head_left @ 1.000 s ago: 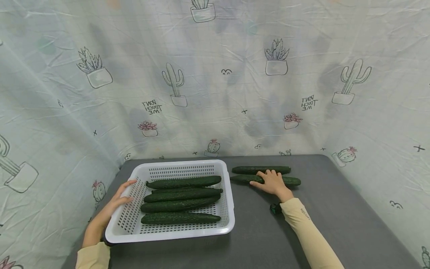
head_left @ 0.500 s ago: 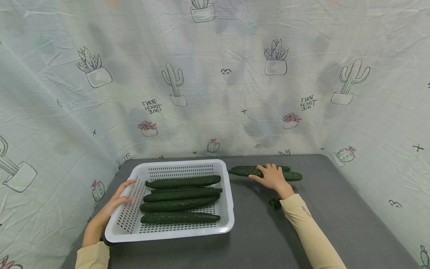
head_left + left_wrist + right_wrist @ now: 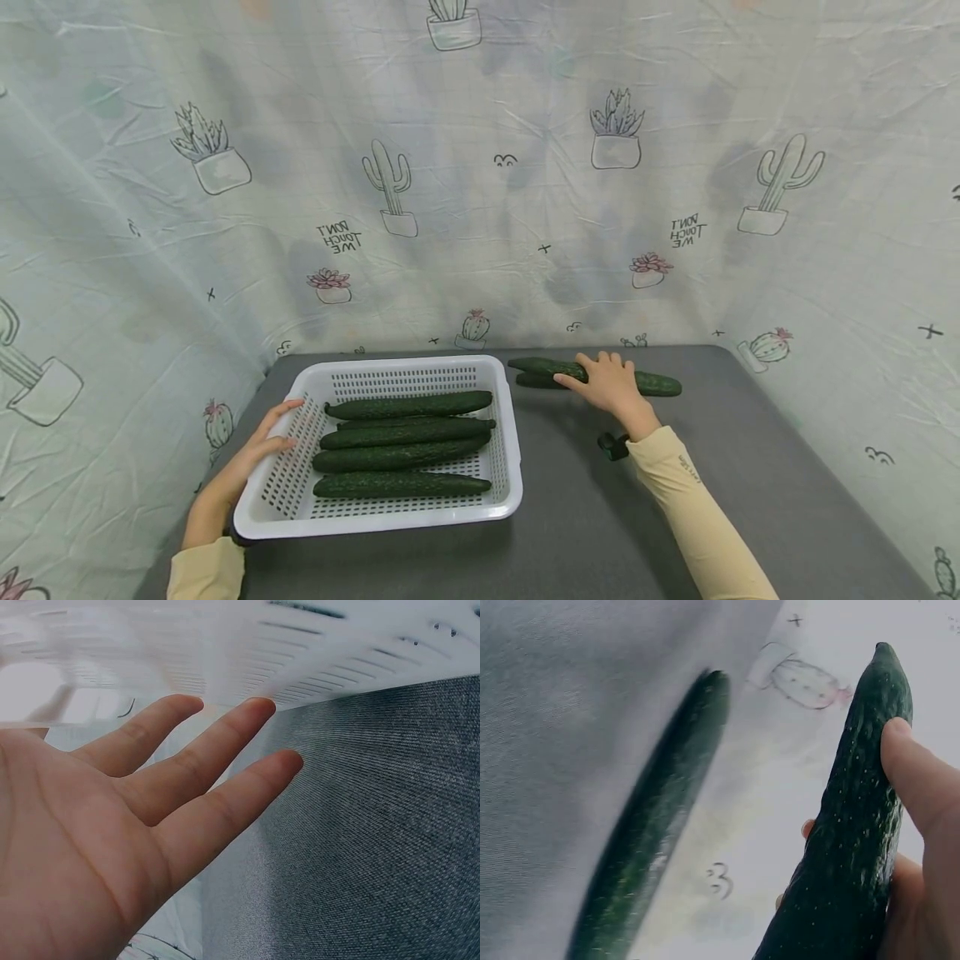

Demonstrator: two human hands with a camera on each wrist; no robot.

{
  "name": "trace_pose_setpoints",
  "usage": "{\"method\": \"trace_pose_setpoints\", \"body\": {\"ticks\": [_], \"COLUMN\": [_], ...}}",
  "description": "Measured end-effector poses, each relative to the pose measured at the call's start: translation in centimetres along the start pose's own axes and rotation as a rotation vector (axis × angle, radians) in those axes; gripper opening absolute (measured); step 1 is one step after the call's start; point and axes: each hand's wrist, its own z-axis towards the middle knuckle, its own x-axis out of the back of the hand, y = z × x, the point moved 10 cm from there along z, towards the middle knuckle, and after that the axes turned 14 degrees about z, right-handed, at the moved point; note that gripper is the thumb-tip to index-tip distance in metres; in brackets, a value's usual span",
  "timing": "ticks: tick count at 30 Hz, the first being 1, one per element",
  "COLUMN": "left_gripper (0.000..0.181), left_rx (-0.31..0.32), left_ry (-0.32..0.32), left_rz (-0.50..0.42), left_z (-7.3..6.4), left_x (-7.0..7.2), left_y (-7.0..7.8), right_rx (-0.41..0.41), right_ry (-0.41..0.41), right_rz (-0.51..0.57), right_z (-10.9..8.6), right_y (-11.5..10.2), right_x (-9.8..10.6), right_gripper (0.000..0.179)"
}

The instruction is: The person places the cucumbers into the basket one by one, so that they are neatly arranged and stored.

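My right hand grips a long dark green cucumber round its middle, raised a little off the table. In the right wrist view the thumb lies along one side of the held cucumber, with fingertips showing on the other. Behind it a second cucumber rests on the table, partly hidden in the head view. My left hand holds the left rim of a white perforated plastic basket, two digits over the edge. Three fingers of the left hand extend beneath the basket. Several cucumbers lie side by side inside it.
The basket stands on the left half of a dark grey table. A pale curtain printed with cacti surrounds the table's back and sides. A small black device is at the right wrist.
My right hand has lifted the nearer cucumber up and slightly back, so it now crosses in front of the farther one. My left hand and the basket stay put.
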Motion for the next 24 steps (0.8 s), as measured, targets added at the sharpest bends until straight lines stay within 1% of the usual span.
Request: {"method": "trace_pose_setpoints", "body": {"ticks": [6, 10, 18, 24], "left_gripper": [0.061, 0.061, 0.061, 0.061], "left_rx": [0.001, 0.002, -0.010, -0.006], "left_ry": [0.001, 0.001, -0.004, -0.003], "left_rz": [0.003, -0.005, -0.003, -0.007], "left_z": [0.0, -0.1, 0.0, 0.0], "left_x": [0.0, 0.0, -0.1, -0.1], "left_y": [0.0, 0.0, 0.0, 0.0], "right_rx": [0.006, 0.012, 0.033, 0.059], "right_ry": [0.029, 0.040, 0.034, 0.041], "right_rz": [0.024, 0.024, -0.008, -0.033], "right_z": [-0.6, -0.9, -1.6, -2.1], "right_y": [-2.0, -3.4, -6.1, -8.5], "right_x": [1.5, 2.1, 2.2, 2.1], "right_gripper": [0.074, 0.073, 0.074, 0.068]}}
